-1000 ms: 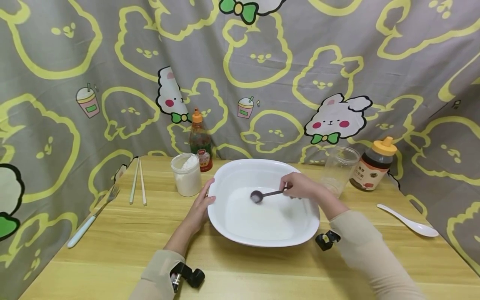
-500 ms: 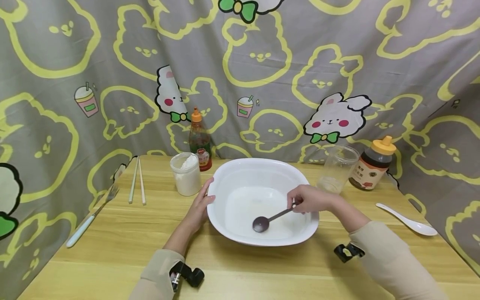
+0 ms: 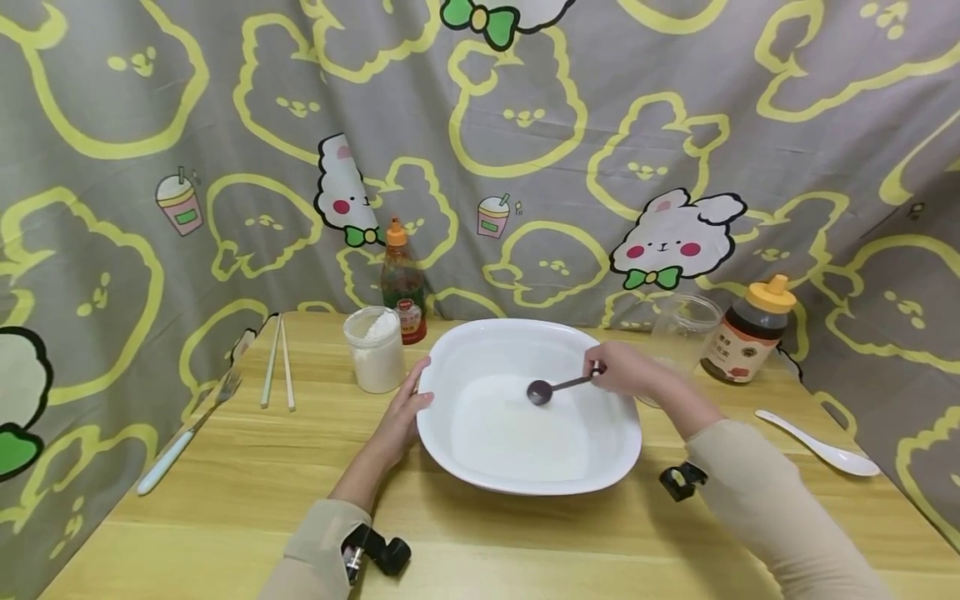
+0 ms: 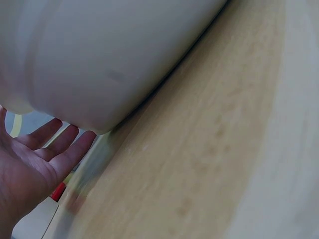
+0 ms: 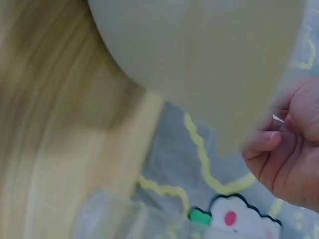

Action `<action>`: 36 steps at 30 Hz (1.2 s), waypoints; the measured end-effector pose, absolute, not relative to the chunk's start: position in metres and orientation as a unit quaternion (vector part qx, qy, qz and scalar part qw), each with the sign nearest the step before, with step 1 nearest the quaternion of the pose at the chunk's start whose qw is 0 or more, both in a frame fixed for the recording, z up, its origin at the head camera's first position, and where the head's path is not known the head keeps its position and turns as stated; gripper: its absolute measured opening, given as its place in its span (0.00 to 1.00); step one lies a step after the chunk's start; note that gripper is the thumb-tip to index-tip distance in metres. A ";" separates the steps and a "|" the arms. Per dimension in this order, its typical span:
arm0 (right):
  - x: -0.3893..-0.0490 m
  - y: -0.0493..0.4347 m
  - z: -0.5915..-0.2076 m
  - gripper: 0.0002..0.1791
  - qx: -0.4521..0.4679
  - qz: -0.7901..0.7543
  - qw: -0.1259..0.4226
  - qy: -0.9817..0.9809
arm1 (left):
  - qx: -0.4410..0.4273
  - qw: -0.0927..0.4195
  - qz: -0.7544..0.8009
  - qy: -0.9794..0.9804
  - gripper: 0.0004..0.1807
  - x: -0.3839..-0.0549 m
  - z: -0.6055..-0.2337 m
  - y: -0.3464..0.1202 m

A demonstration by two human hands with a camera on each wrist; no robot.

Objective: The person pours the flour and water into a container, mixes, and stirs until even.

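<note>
A white oval basin [image 3: 528, 475] with a shallow layer of whitish liquid stands on the wooden table. My left hand [image 3: 395, 419] is at its left side. The thumb lies at the rim, while the fingers [image 4: 75, 152] reach out fairly straight with their tips at the outer wall in the left wrist view. Over the right part of the basin, my right hand [image 3: 620, 368] pinches the handle of a dark brown measuring spoon [image 3: 540, 392]. Its round bowl hangs over the liquid. In the right wrist view the basin wall hides the spoon from the right hand [image 5: 291, 149].
Left of the basin stand a jar of white powder [image 3: 377, 358] and a red sauce bottle [image 3: 403, 292]. Chopsticks [image 3: 287, 367] and a fork [image 3: 187, 433] lie farther left. A clear plastic jar [image 3: 684, 333], a honey bottle [image 3: 748, 333] and a white spoon [image 3: 817, 443] are at right.
The measuring spoon first swept toward the basin's near side, then back toward the far side, ending right of where it began. The white grains seen in it earlier are gone. My left hand stays put.
</note>
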State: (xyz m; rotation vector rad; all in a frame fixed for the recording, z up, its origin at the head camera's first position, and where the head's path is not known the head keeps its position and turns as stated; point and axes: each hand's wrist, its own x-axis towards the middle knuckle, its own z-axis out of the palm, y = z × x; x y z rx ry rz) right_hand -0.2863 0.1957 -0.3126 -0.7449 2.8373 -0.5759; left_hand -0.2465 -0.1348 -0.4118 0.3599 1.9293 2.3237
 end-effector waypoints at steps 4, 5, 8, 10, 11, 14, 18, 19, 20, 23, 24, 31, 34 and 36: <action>-0.296 0.176 -0.327 0.04 -0.250 -0.260 0.089 0.928 | 0.123 0.053 0.766 0.629 0.31 -0.246 -0.411 -0.135; -0.297 0.172 -0.330 0.04 -0.253 -0.276 0.097 0.922 | 0.122 0.054 0.766 0.629 0.31 -0.246 -0.411 -0.135; -0.294 0.160 -0.337 0.04 -0.261 -0.304 0.129 0.907 | 0.122 0.056 0.765 0.630 0.30 -0.245 -0.411 -0.135; -0.289 0.156 -0.338 0.04 -0.280 -0.312 0.152 0.895 | 0.121 0.056 0.765 0.630 0.30 -0.245 -0.412 -0.135; -0.285 0.154 -0.338 0.04 -0.286 -0.317 0.165 0.889 | 0.120 0.056 0.765 0.630 0.30 -0.245 -0.412 -0.135; -0.274 0.157 -0.335 0.04 -0.314 -0.315 0.194 0.874 | 0.119 0.053 0.765 0.631 0.30 -0.245 -0.412 -0.134; -0.261 0.171 -0.324 0.04 -0.342 -0.287 0.210 0.870 | 0.112 0.052 0.765 0.633 0.30 -0.245 -0.412 -0.134; -0.258 0.176 -0.320 0.05 -0.347 -0.279 0.209 0.871 | 0.111 0.053 0.765 0.632 0.30 -0.245 -0.412 -0.134; -0.256 0.181 -0.317 0.05 -0.348 -0.271 0.206 0.873 | 0.111 0.053 0.765 0.632 0.30 -0.245 -0.412 -0.134; -0.253 0.197 -0.306 0.06 -0.343 -0.242 0.190 0.887 | 0.114 0.055 0.766 0.630 0.30 -0.245 -0.411 -0.134; -0.253 0.202 -0.302 0.07 -0.336 -0.232 0.184 0.894 | 0.116 0.056 0.765 0.631 0.30 -0.245 -0.411 -0.134; -0.270 0.213 -0.297 0.07 -0.283 -0.200 0.127 0.929 | 0.118 0.057 0.764 0.632 0.30 -0.246 -0.410 -0.135; -0.281 0.204 -0.303 0.06 -0.263 -0.211 0.122 0.934 | 0.124 0.058 0.764 0.630 0.30 -0.245 -0.410 -0.135; -0.287 0.194 -0.307 0.06 -0.254 -0.224 0.122 0.933 | 0.126 0.058 0.765 0.628 0.30 -0.244 -0.410 -0.135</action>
